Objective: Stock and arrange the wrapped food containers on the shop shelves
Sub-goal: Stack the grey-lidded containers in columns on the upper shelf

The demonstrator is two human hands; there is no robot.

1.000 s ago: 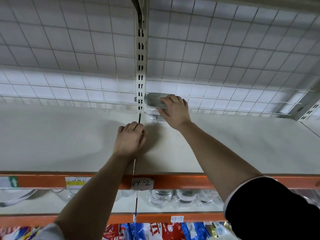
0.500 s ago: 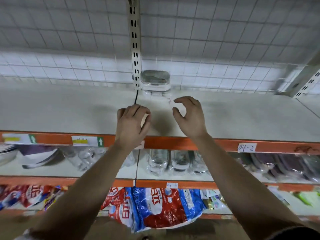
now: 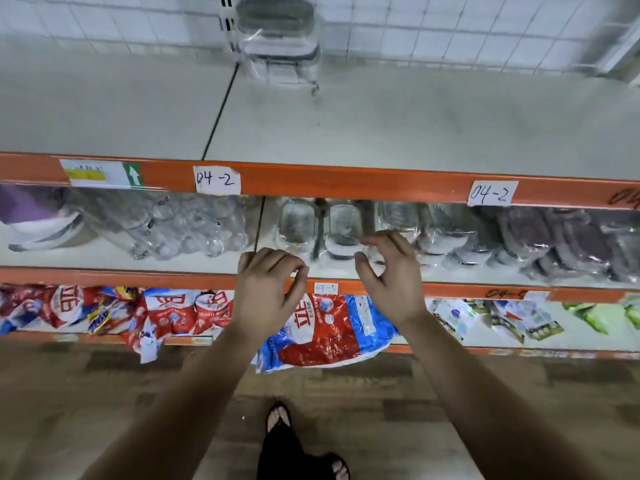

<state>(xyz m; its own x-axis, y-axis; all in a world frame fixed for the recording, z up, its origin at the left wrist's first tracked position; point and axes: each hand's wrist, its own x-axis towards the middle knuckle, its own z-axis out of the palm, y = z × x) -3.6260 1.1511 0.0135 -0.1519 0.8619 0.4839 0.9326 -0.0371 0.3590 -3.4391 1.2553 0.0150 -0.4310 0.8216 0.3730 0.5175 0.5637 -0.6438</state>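
Head view: wrapped containers sat stacked at the back of the top shelf, just beside the upright, lids up, long axis running left-right along the mesh. Left hand and right hand hovered empty, fingers loosely curled, before the middle-shelf containers. Judged risk: slick wrap and tight packing could tip a neighbour when one was pulled.

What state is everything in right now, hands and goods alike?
Left hand: loosely curled, holding nothing.
Right hand: loosely curled, holding nothing.
Top-shelf containers: stacked upright, wrapped, against the back grid.
Middle-shelf containers: wrapped, lined in a row.
Red-and-blue bag: drooping over the bottom shelf edge.
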